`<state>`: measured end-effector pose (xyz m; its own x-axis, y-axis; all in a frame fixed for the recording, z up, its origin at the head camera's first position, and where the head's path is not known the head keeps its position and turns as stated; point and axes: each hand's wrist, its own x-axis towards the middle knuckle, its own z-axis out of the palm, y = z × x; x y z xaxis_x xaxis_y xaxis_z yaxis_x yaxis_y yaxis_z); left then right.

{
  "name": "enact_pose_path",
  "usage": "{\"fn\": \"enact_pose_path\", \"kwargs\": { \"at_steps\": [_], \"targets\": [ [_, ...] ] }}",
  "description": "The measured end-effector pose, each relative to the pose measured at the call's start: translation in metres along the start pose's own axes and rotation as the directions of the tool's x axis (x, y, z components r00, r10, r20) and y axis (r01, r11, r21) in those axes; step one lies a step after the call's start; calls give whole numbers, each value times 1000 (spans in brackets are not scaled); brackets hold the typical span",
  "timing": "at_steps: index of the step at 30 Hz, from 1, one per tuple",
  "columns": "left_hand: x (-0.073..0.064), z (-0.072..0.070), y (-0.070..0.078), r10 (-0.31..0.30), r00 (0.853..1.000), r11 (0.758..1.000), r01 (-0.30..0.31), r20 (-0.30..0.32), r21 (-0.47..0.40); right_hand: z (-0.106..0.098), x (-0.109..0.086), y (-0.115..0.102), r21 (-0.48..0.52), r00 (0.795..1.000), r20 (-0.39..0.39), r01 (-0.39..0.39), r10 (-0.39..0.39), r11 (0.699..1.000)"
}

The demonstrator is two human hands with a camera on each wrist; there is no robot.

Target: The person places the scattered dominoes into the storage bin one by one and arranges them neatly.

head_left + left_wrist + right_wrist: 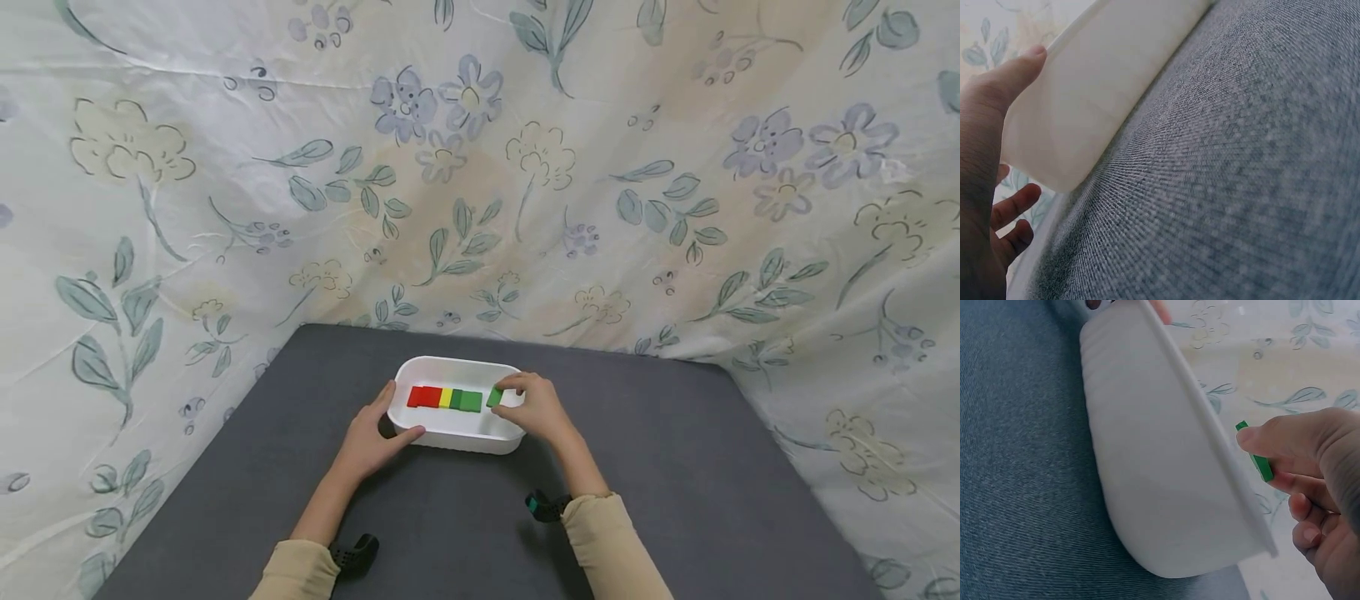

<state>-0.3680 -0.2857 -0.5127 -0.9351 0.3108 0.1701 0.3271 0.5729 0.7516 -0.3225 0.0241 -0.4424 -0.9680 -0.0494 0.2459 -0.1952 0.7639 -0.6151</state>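
Note:
A white plastic tub (457, 442) stands on the dark cloth. Inside it, a row of flat coloured pieces runs from red (426, 397) through yellow (446, 398) to green (469, 402). My left hand (369, 435) holds the tub's near left corner, thumb at the near rim and fingers along the left end. In the left wrist view the thumb (1019, 72) lies against the rim, and some lower fingers are clear of the wall. Over the tub's right end, my right hand (537, 405) pinches a flat green piece (1255, 453) between thumb and fingers, apart from the row.
Dark grey cloth (675, 483) covers the table around the tub. A floral curtain (465, 167) hangs behind the table and at both sides. A black band (546, 506) is on the right wrist, and another black band (356, 553) on the left.

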Motion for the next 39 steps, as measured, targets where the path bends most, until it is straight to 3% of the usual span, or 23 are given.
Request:
{"fn": "enact_pose_path", "kwargs": {
  "at_steps": [15, 22, 34, 39],
  "targets": [
    [-2, 1, 1, -5, 1000, 1000, 5, -1, 2, 21, 20, 10, -110, 997, 83, 7, 2, 994],
    [-3, 0, 2, -16, 1000, 1000, 16, 7, 0, 29, 32, 7, -260, 983, 163, -37, 82, 965],
    [-10, 5, 8, -20, 1000, 1000, 20, -12, 12, 35, 33, 4, -386, 965, 219, -51, 145, 921],
    [-14, 7, 10, -26, 1000, 1000, 26, -16, 11, 36, 32, 2, -419, 966, 214, -41, 143, 907]
  ]
}}
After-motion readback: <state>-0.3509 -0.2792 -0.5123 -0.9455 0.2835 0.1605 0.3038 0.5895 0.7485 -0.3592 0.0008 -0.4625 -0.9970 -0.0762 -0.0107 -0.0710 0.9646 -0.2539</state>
